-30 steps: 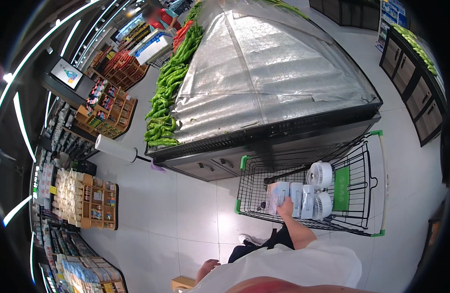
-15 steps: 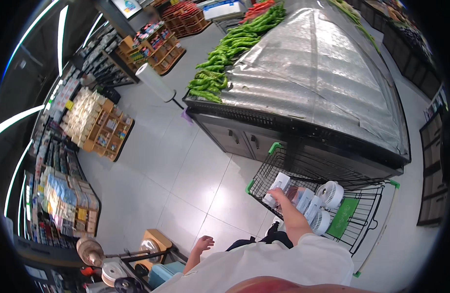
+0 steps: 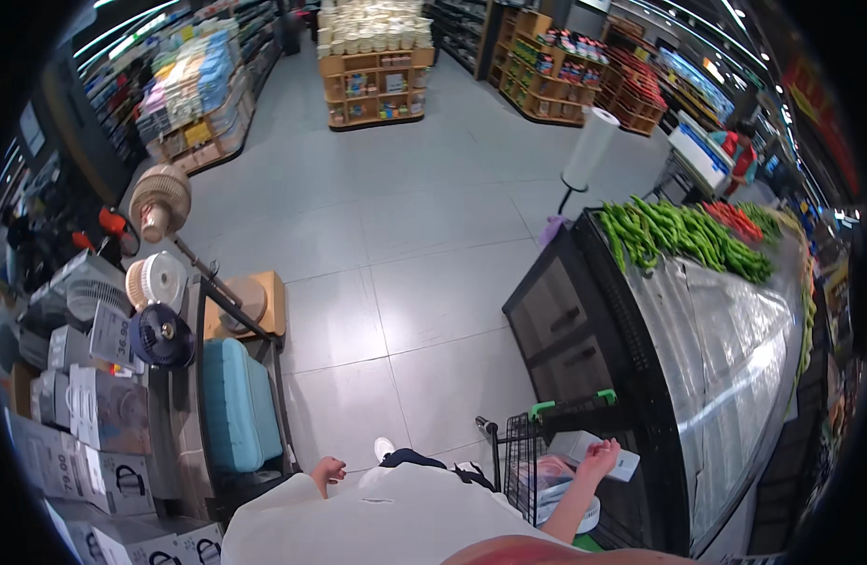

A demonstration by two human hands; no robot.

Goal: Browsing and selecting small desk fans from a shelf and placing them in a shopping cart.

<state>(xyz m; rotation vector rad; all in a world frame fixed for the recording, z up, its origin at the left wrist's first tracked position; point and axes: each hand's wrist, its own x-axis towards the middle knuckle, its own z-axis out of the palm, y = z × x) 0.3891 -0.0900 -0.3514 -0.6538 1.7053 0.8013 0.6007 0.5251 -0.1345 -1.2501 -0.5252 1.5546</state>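
Note:
My right hand (image 3: 598, 460) is over a white carton (image 3: 626, 465) at the far end of the shopping cart (image 3: 518, 466) on my right. Its fingers are loosely curled and show in front of the carton; no firm grip on it is visible. Beneath my right forearm lie a clear-topped pack (image 3: 544, 470) with something pinkish in it and a round white fan (image 3: 584, 514), partly hidden. My left hand (image 3: 329, 471) hangs by my side, fingers loosely bent and empty, to the right of a light blue cooler-like case (image 3: 240, 405).
A dark-sided produce stand (image 3: 565, 339) with green peppers (image 3: 674, 235) is at right, close to the cart. Boxed goods (image 3: 109, 410) and fans (image 3: 160, 334) line the left. Wooden displays (image 3: 375, 89) stand ahead. A person (image 3: 738, 155) is at far right.
My view has swung left, so the stand and cart now appear further right. My right hand has shifted from reaching onto the carton to a loosely curled pose over it.

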